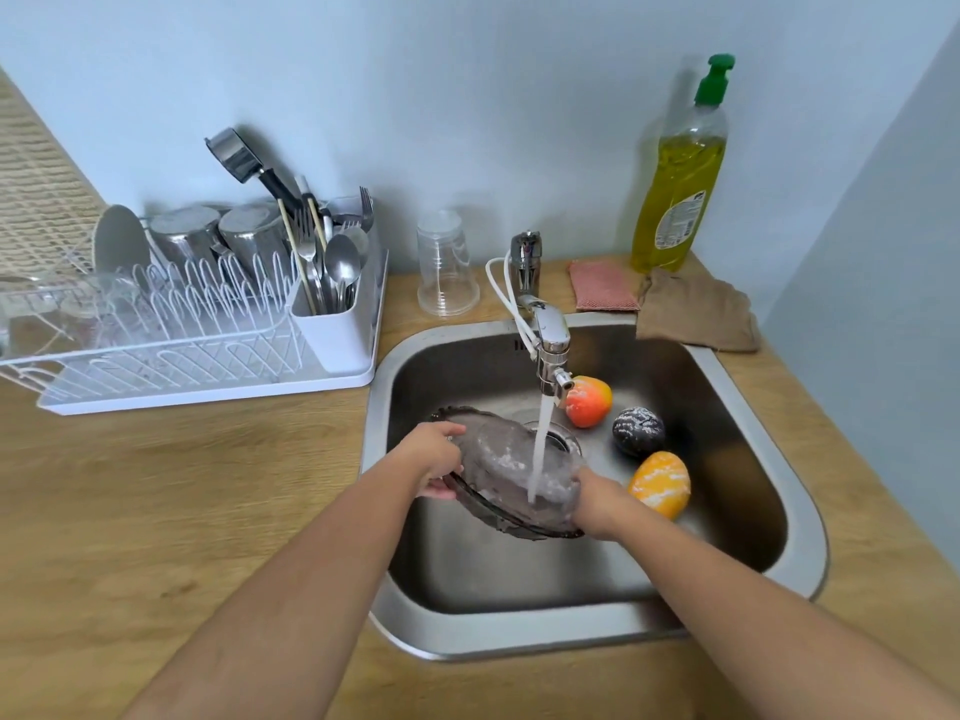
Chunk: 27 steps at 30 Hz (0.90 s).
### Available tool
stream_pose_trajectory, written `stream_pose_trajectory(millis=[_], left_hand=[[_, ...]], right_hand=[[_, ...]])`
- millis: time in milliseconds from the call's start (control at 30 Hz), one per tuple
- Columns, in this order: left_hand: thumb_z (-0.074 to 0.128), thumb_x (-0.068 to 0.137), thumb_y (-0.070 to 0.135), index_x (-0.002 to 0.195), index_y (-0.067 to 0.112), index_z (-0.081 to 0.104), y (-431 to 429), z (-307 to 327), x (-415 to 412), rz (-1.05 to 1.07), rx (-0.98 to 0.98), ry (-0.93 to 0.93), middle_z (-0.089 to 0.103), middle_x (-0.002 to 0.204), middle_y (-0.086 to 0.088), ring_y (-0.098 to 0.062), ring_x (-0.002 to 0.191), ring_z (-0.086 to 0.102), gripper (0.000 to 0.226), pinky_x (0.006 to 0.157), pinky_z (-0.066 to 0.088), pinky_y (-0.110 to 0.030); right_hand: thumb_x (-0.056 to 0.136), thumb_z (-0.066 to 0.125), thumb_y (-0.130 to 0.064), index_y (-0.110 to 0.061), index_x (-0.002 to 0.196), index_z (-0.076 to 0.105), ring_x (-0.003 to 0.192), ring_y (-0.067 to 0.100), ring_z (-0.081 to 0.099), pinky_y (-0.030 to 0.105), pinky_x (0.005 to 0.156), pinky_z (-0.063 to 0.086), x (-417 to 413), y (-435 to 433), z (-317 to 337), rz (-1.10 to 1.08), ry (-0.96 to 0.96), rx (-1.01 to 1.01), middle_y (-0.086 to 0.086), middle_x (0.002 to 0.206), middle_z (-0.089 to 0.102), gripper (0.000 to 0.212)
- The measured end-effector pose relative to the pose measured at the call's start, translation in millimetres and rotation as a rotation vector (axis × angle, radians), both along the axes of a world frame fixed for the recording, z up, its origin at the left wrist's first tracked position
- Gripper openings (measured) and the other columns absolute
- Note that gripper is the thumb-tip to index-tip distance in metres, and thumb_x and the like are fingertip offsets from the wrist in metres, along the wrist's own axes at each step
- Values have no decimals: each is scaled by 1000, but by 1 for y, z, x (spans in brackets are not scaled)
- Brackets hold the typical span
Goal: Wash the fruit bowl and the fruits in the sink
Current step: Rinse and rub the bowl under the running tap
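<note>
L hand (434,459) curled round the fruit bowl (498,454) at its left rim, R hand (597,504) clamped the right, fingers hidden; bowl tilted under the stream (540,439) over the sink (800,511). Soapy glass, prob. slick: might've slipped, cracked. Sudsy fruits (661,483) lay behind, unrinsed.

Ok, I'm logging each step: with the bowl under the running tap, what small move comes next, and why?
Probably rotate the bowl slightly under the stream, which hits only its middle: foam coats the surface, and the left hand and right hand grip opposite edges.
</note>
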State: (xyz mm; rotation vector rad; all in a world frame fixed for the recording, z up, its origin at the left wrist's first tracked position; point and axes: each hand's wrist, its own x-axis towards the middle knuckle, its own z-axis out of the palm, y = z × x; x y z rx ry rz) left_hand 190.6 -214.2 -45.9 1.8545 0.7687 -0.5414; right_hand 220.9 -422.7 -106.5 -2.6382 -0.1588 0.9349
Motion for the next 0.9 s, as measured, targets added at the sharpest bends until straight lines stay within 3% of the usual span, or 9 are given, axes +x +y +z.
stream_pose_trajectory(millis=[67, 233, 367, 500, 600, 633, 733, 833, 900], left_hand=[[45, 88, -8, 138, 32, 48, 1, 7, 3, -29, 88, -19, 55, 128, -12, -28, 99, 63, 64, 58, 60, -30], [45, 87, -5, 143, 32, 42, -3, 27, 4, -181, 351, -170, 44, 142, -9, -26, 92, 54, 67, 68, 62, -38], [44, 83, -4, 145, 37, 35, -6, 35, 2, -334, 610, -256, 54, 135, -11, -32, 95, 65, 74, 74, 57, -36], [51, 83, -4, 147, 36, 31, -3, 38, -2, -389, 708, -324, 61, 127, -9, -28, 101, 64, 78, 78, 55, -35], [48, 87, -3, 148, 31, 33, 4, 46, -8, -353, 635, -348, 54, 138, -10, -29, 112, 60, 71, 90, 53, -35], [48, 88, -3, 148, 29, 33, 7, 49, -11, -336, 591, -346, 49, 143, -9, -29, 113, 59, 69, 87, 54, -34], [42, 93, -4, 148, 32, 33, 10, 50, -19, -260, 380, -286, 40, 149, -7, -32, 105, 60, 66, 58, 59, -27], [41, 96, -2, 148, 33, 33, 7, 46, -28, -162, 142, -223, 43, 144, -7, -26, 88, 66, 63, 57, 61, -30], [43, 97, -1, 148, 32, 33, 5, 42, -31, -112, 44, -233, 48, 136, -4, -17, 80, 64, 61, 58, 61, -30]], right_hand=[[87, 63, -17, -11, 139, 38, 125, 28, 51, 26, 94, 43, -5, 6, 3, 59, 28, 10, 12, 139, 51, 58], [90, 54, -8, -13, 133, 51, 124, 23, 52, 23, 98, 40, -15, 26, 5, 189, 61, 126, 7, 137, 54, 43], [91, 47, -3, -15, 132, 54, 125, 24, 52, 25, 102, 40, -23, 46, 6, 254, 31, 231, 7, 136, 55, 43], [98, 41, -16, -17, 137, 49, 130, 27, 47, 28, 107, 36, -32, 58, 3, 344, -23, 245, 8, 142, 51, 41], [100, 35, -28, -19, 140, 42, 132, 29, 43, 35, 107, 36, -39, 52, -7, 409, -83, 159, 10, 145, 46, 42], [100, 34, -31, -19, 140, 42, 133, 29, 42, 38, 108, 35, -39, 47, -9, 409, -110, 123, 9, 146, 44, 42], [99, 32, -40, -18, 145, 32, 143, 24, 25, 43, 114, 20, -25, 36, -9, 405, -244, -23, 6, 155, 28, 51], [100, 25, -44, -22, 153, 11, 149, 25, 2, 48, 118, 0, -6, 38, 3, 367, -297, -74, 6, 162, 3, 59], [101, 20, -44, -31, 153, 3, 149, 24, -6, 48, 118, -4, 1, 46, 11, 408, -288, 3, 0, 161, -7, 56]])
